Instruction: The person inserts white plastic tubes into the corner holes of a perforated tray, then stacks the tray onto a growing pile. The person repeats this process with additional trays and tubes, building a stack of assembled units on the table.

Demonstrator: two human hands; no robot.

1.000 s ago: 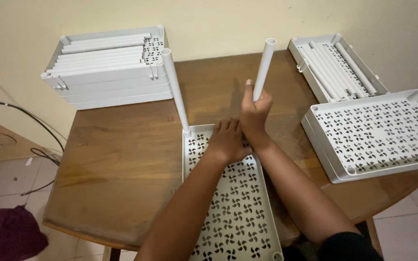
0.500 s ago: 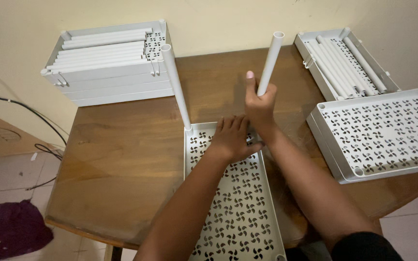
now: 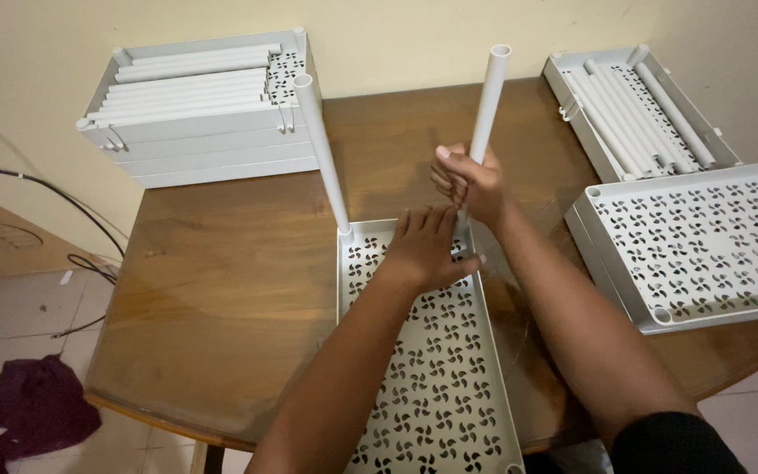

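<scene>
Right hand (image 3: 471, 183) closed around white tube (image 3: 487, 105), held upright at far right corner of perforated tray (image 3: 432, 377) on bench (image 3: 221, 290). Left hand (image 3: 423, 250) pressed flat on tray, nothing gripped. Tube best kept vertical, pressure applied straight down.

Both forearms rise from the bottom edge of the frame and converge near its centre. The left hand (image 3: 423, 250) lies flat, palm down, fingers together and pointing toward the top of the frame. The right hand (image 3: 467, 183), just above it and slightly to the right, is curled into a closed fist, knuckles turned left, its wrist bent. A dark sleeve covers the right upper arm at lower right.
</scene>
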